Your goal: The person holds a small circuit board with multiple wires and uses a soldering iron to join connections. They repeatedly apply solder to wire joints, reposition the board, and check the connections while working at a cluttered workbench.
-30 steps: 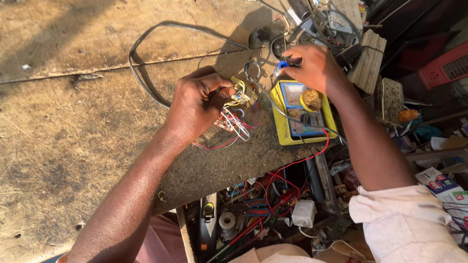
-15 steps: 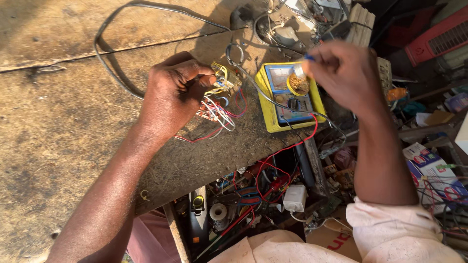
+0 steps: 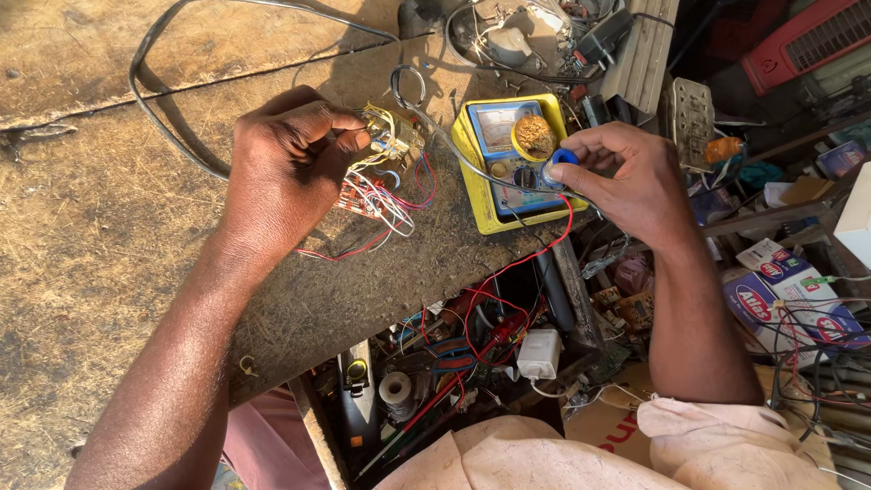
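- The left hand (image 3: 286, 168) rests on the worn wooden workbench (image 3: 109, 236); its thumb and fingers are pinched together on a small wired component (image 3: 386, 136), yellowish, at the top of a bundle of white, red and blue wires (image 3: 386, 200) that fans out on the bench just below the fingers
- The right hand (image 3: 626, 181) hovers over the right edge of a yellow analogue multimeter (image 3: 504, 163); its fingertips are closed on a blue-handled soldering iron (image 3: 558, 168), whose grey lead curves away leftward across the meter's face toward the component
- A small round tin of brownish flux or paste (image 3: 533, 136) sits on the multimeter, just beside the blue handle
- A red lead (image 3: 535, 259) runs from the meter's lower edge down into an open drawer (image 3: 472, 363) crowded with tools, tape and a white adapter (image 3: 541, 354)
- A black cable (image 3: 154, 118) loops across the bench, left of and behind the left hand
- Cartons and loose parts lie at the right, well apart from both hands
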A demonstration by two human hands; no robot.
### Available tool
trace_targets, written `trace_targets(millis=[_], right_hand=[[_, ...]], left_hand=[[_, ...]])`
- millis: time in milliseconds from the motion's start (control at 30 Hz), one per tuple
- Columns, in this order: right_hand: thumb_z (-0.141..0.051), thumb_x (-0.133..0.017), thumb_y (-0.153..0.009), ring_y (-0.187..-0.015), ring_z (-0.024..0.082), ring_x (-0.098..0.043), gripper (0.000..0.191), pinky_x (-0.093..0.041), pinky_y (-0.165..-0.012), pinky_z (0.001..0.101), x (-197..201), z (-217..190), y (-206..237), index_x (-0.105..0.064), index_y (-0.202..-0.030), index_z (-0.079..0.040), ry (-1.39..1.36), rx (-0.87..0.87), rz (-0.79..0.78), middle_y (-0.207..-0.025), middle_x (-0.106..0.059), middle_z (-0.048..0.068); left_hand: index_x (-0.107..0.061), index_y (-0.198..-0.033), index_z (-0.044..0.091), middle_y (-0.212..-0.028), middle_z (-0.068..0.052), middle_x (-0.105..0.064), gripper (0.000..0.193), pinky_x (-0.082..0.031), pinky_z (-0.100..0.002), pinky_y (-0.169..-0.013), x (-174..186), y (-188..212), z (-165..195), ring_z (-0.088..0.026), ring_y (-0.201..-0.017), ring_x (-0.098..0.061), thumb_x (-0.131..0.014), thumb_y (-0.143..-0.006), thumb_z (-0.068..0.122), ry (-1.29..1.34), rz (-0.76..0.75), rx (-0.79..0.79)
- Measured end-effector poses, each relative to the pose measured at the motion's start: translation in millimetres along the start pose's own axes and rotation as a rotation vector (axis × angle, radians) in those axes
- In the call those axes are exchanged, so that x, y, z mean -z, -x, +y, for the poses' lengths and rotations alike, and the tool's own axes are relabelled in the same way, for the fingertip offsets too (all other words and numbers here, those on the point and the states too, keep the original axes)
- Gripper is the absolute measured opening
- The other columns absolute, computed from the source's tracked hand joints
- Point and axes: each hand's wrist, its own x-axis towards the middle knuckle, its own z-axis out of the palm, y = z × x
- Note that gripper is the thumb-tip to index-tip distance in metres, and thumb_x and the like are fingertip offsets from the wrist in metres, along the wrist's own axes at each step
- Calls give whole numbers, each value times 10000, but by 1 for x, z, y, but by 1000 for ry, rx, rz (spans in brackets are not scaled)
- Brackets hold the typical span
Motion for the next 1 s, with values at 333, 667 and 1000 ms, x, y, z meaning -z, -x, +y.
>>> trace_targets(millis=[333, 667, 1000], right_hand=[[-2, -812, -951, -1015, 130, -710, 279, -589, -895, 289, 12, -20, 9, -712, -1211, -23, -158, 245, 30, -1137, -733, 86], [-56, -886, -893, -966, 199, -726, 324, -560, -846, 331, -17, -39, -30, -741, -1180, -23, 115, 329, 92, -1054, -748, 115], [-132, -791, -1020, -1020, 208, -714, 326, -577, -881, 339, -17, -17, -22, -713, -1321, -36, 23, 176, 197, -1215, -739, 132]], left_hand=[[-754, -1024, -25, -971, -89, -722, 72, -552, -254, -617, -2, 0, 2, -117, -821, -709, -786, -967, -56, 4, 9, 15], [-757, -1003, -14, -932, -71, -696, 58, -531, -269, -580, -1, -2, 4, -108, -777, -689, -766, -958, -51, 24, -2, 66], [-760, -1007, -21, -957, -101, -720, 61, -595, -272, -621, -2, -1, -2, -148, -839, -737, -760, -957, -56, 3, 10, 18]])
